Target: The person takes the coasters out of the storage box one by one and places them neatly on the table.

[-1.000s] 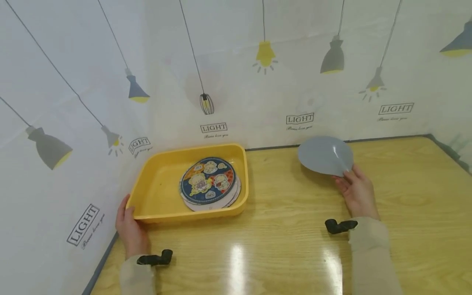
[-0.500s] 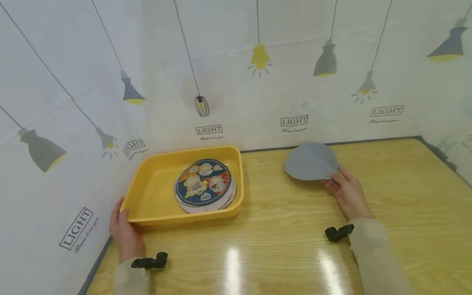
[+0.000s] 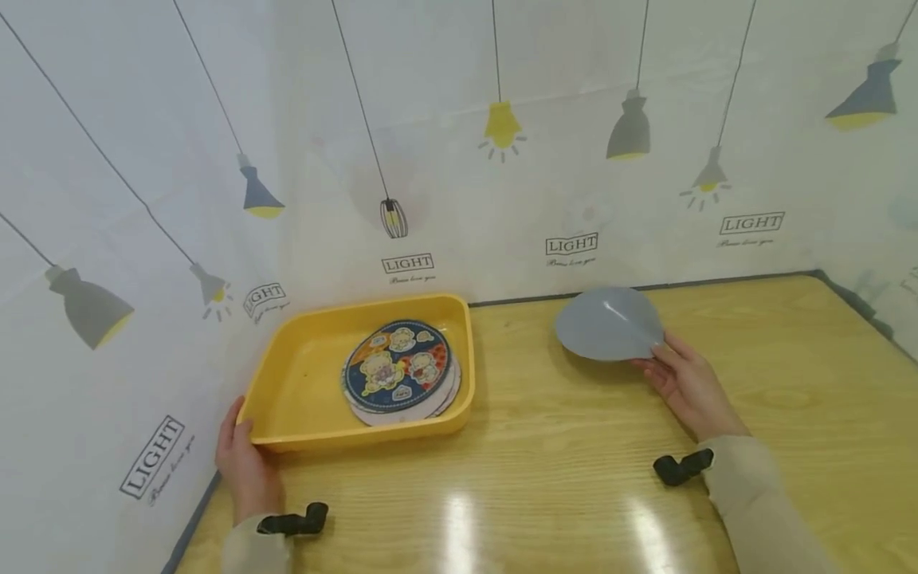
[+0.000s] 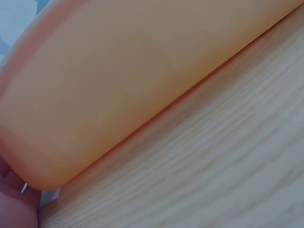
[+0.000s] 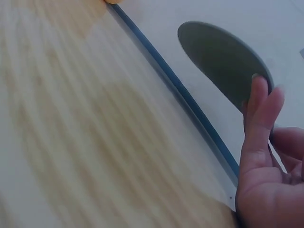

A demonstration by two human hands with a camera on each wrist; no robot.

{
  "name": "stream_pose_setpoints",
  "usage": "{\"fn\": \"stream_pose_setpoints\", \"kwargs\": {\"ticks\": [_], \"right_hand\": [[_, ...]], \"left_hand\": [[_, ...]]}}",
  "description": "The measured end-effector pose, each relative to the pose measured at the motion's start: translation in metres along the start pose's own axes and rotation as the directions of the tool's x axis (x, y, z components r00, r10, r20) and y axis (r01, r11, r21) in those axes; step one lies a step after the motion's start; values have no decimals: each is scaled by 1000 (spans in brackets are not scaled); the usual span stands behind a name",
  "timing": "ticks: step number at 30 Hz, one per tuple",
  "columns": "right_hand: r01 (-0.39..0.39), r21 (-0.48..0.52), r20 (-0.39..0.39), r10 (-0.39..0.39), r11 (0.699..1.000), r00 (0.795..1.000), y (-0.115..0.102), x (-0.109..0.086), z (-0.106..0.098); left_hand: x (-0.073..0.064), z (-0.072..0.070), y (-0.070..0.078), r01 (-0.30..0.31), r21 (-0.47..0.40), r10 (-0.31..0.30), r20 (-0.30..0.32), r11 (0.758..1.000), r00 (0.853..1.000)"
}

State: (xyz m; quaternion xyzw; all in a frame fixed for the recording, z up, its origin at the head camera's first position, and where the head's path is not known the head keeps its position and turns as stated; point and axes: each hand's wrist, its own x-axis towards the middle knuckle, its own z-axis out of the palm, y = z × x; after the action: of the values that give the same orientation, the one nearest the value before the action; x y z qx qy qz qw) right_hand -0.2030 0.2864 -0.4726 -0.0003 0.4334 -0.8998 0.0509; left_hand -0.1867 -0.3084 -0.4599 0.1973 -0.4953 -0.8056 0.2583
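Between the thumb and fingers of my right hand [image 3: 692, 395], a thin round grey mat [image 3: 610, 323] is pinched by its near right edge. It is held tilted above the table, as the right wrist view also shows of the mat [image 5: 218, 61]. My left hand [image 3: 247, 470] grips the front left corner of a yellow plastic tray [image 3: 358, 438], thumb at the rim. Inside the tray's right half lies a small stack of round mats; the top mat [image 3: 398, 367] is dark blue with cartoon bears. In the left wrist view the tray wall [image 4: 142, 71] hides most of the hand.
The tray stands on a wood-grain table [image 3: 545, 486], near its back left corner. A white wall covering [image 3: 488, 207] printed with hanging lamps rises behind the table and at its left. A dark strip [image 5: 190, 104] runs along the table's back edge.
The grey mat and my right hand shift slightly left, then stay about there, with the mat's tilt changing a little. My left hand keeps its grip on the tray. The head view shifts slightly.
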Motion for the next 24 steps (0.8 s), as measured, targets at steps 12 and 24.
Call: {"fn": "stream_pose_setpoints", "kwargs": {"ticks": [12, 24], "right_hand": [[28, 14, 11, -29, 1000, 1000, -14, -7, -18], [99, 181, -27, -96, 978, 995, -36, -19, -50]], "left_hand": [[6, -3, -4, -12, -34, 12, -3, 999, 1000], [0, 2, -1, 34, -32, -35, -16, 999, 999]]}}
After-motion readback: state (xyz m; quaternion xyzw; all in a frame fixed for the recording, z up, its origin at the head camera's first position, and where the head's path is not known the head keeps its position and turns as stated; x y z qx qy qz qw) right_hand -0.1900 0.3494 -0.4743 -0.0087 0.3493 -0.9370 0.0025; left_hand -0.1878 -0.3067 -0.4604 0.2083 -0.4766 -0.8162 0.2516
